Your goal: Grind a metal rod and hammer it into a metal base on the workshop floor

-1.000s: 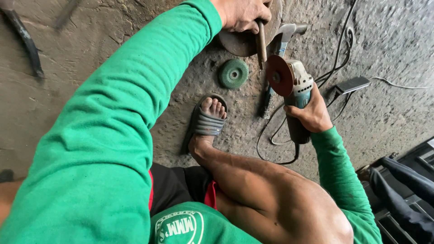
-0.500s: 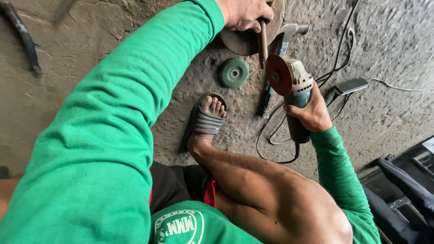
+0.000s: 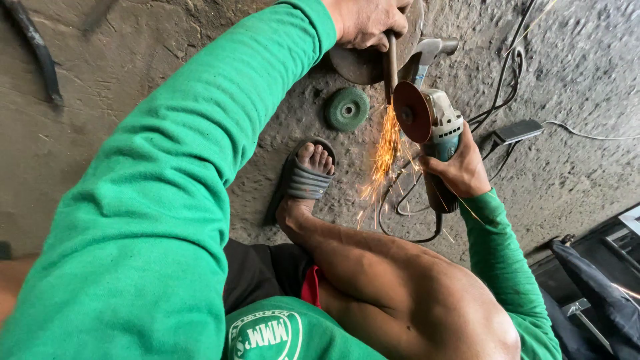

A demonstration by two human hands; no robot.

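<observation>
**Sparks now thrown toward a bare foot and loose cables**

Head view: Since the earlier frames the angle grinder (image 3: 433,130) has been brought against the narrow metal strip (image 3: 391,67), and a stream of sparks (image 3: 383,157) is now thrown downward where none was seen before. The grinder's body is gripped by the right hand (image 3: 460,170), fingers wrapped closed around it. The strip is pinched from above by the left hand (image 3: 363,23), fingers curled shut on its upper end, over a round rusty metal disc (image 3: 363,63) lying on the concrete floor (image 3: 133,113).

Several risks are judged from this position. The sparks fall close to the bare toes in the grey sandal (image 3: 308,175), so burns could be caused if the stream drifts left. The black cables (image 3: 407,213) are coiled on the floor directly under the spark path and near the spinning wheel; they could be scorched or caught. The strip is held freehand close to the wheel, so a snag could kick it loose or pull the left hand's fingers into the disc. No gloves are seen on either hand. A spare green grinding wheel (image 3: 347,109) lies just beside the foot, apart from the work. Whether a guard covers the wheel cannot be told.
</observation>
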